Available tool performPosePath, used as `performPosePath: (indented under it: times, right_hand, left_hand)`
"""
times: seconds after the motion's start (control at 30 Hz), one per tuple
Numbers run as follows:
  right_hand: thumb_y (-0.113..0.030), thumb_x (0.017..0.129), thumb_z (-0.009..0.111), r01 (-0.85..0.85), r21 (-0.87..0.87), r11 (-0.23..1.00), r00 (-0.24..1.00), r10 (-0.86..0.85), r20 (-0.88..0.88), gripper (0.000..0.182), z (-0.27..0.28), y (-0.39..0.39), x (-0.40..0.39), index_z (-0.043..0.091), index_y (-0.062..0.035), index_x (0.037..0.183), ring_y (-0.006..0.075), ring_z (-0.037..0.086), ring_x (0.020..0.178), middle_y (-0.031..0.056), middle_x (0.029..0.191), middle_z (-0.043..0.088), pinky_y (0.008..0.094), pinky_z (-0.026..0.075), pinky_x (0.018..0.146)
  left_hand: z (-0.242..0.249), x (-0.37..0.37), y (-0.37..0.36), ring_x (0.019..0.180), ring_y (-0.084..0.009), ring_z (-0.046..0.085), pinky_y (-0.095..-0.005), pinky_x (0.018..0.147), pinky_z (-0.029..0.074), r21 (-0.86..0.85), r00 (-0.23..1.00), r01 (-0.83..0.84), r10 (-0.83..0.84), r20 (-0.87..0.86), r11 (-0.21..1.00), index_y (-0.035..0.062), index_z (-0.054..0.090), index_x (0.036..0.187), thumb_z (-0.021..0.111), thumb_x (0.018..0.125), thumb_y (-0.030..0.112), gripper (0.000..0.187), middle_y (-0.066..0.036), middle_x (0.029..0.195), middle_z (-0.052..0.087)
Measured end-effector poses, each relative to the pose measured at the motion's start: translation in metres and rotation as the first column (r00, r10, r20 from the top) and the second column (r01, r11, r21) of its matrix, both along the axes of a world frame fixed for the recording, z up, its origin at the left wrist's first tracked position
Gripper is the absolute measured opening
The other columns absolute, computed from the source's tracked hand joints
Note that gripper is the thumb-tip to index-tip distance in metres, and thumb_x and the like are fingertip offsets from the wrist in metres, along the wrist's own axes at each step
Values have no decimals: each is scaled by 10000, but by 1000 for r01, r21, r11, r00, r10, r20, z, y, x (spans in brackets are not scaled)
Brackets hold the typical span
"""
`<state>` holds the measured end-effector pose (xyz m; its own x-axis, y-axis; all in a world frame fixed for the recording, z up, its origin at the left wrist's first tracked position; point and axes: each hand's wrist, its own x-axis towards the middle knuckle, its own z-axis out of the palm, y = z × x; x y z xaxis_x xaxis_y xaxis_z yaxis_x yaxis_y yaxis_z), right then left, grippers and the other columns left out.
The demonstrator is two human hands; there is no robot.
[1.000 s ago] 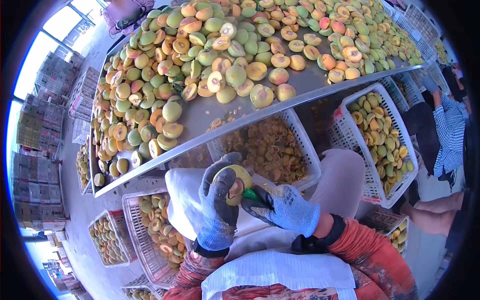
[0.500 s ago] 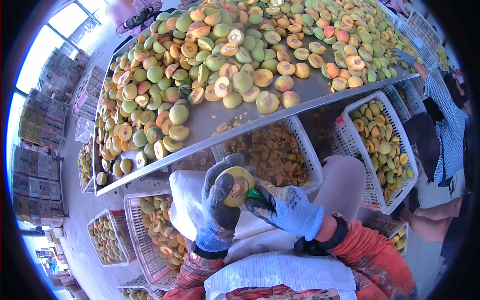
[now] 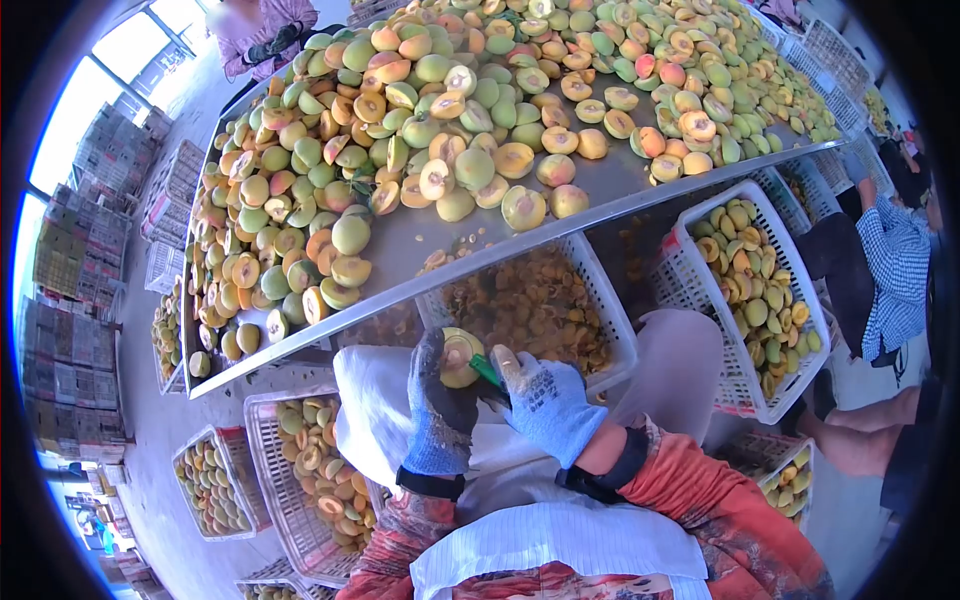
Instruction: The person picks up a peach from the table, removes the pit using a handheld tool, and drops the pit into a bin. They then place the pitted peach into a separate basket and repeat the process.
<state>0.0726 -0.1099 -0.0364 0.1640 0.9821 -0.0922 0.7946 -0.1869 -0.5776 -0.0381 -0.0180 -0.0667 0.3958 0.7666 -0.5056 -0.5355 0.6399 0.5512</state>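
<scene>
My left hand (image 3: 440,415), in a blue knit glove with a dirty grey coating, grips a peach (image 3: 459,352) with its cut, pale yellow face showing. In my right hand (image 3: 550,400), gloved in the same way, is a small green-handled tool (image 3: 486,370). Its front end is right at the edge of the peach; the blade is hidden. Both hands are over my lap, in front of the metal table (image 3: 400,250). Halved and whole green-yellow peaches (image 3: 475,168) are heaped on that table.
Below the table edge stands a crate (image 3: 615,335) of brownish fruit scraps. Crates of peach halves stand at right (image 3: 690,245) and left (image 3: 265,430). A co-worker in a checked sleeve (image 3: 890,270) sits at right, another person (image 3: 265,30) is at far left. Stacked crates (image 3: 75,340) line the left.
The peach has turned in my left hand, and both hands have shifted slightly left. The green tool has come against the peach's right side. The whole view has tilted a little.
</scene>
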Motion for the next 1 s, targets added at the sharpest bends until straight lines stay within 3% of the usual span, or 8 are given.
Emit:
performPosePath:
  times: [0.07, 0.13, 0.3, 0.5, 0.63, 0.73, 0.8, 1.0]
  right_hand:
    - [-254, 834, 520, -1, 130, 992, 951, -39, 306, 428, -8, -4, -7, 476, -4, 1179, 286, 629, 683, 154, 830, 603, 412, 479, 569]
    - [-195, 822, 490, 3, 124, 992, 952, -41, 304, 423, -5, -3, -2, 459, -16, 1204, 272, 625, 647, 126, 821, 592, 402, 470, 553]
    - [-208, 758, 622, 25, 162, 986, 997, -12, -82, 405, 20, -1, 16, 500, -1, 1085, 331, 611, 626, 167, 728, 601, 417, 470, 554]
    - [-217, 746, 651, -37, 194, 980, 999, 36, 9, 388, 31, -1, 18, 511, -11, 1044, 345, 607, 604, 165, 694, 602, 416, 473, 529]
    - [-207, 747, 650, -72, 90, 993, 997, 70, 29, 383, 41, -6, 15, 511, -21, 1052, 353, 601, 589, 158, 674, 597, 420, 478, 533]
    - [-223, 752, 647, -70, 95, 993, 984, 84, -155, 397, 33, -13, -2, 509, -27, 1068, 364, 602, 621, 167, 703, 600, 418, 488, 568]
    - [-248, 763, 645, -38, 396, 918, 959, 145, -243, 403, 12, -6, -6, 507, -36, 1078, 373, 608, 676, 187, 748, 608, 423, 491, 605]
    - [-285, 748, 669, 31, -55, 998, 972, -43, -231, 506, 24, 7, 3, 468, -52, 1149, 353, 598, 736, 178, 923, 563, 405, 489, 634]
  left_hand:
    - [19, 6, 3, 927, -249, 580, -370, 778, 514, -83, 999, -10, 14, 49, 997, 41, 500, 1152, 521, 892, 325, 386, -115, 1003, 563]
    - [25, 12, 6, 928, -259, 580, -381, 775, 517, 62, 986, 40, -49, 161, 997, 41, 495, 1159, 457, 915, 404, 439, -117, 1006, 562]
    - [19, 11, 8, 975, -267, 572, -399, 830, 503, 104, 989, 20, -35, 145, 994, 27, 485, 1187, 437, 921, 383, 447, -123, 1087, 556]
    - [47, 8, 4, 1034, -282, 557, -452, 891, 471, 161, 985, 72, -95, 141, 984, 38, 467, 1225, 463, 893, 331, 442, -121, 1133, 560]
    - [65, 2, -6, 1022, -270, 561, -441, 883, 477, 393, 989, 144, -120, -84, 908, 24, 467, 1220, 529, 848, 236, 433, -131, 1134, 549]
    - [82, 2, -20, 1002, -269, 567, -424, 859, 492, 461, 984, 94, -13, -176, 882, 18, 466, 1219, 558, 821, 172, 437, -146, 1114, 544]
    - [87, 8, -21, 996, -271, 569, -407, 845, 500, 496, 978, 68, 40, -204, 866, 13, 468, 1206, 539, 828, 151, 409, -140, 1105, 542]
    - [53, 20, -1, 979, -267, 568, -400, 844, 495, 308, 985, 14, 39, -167, 951, 12, 479, 1175, 520, 845, 132, 354, -136, 1086, 543]
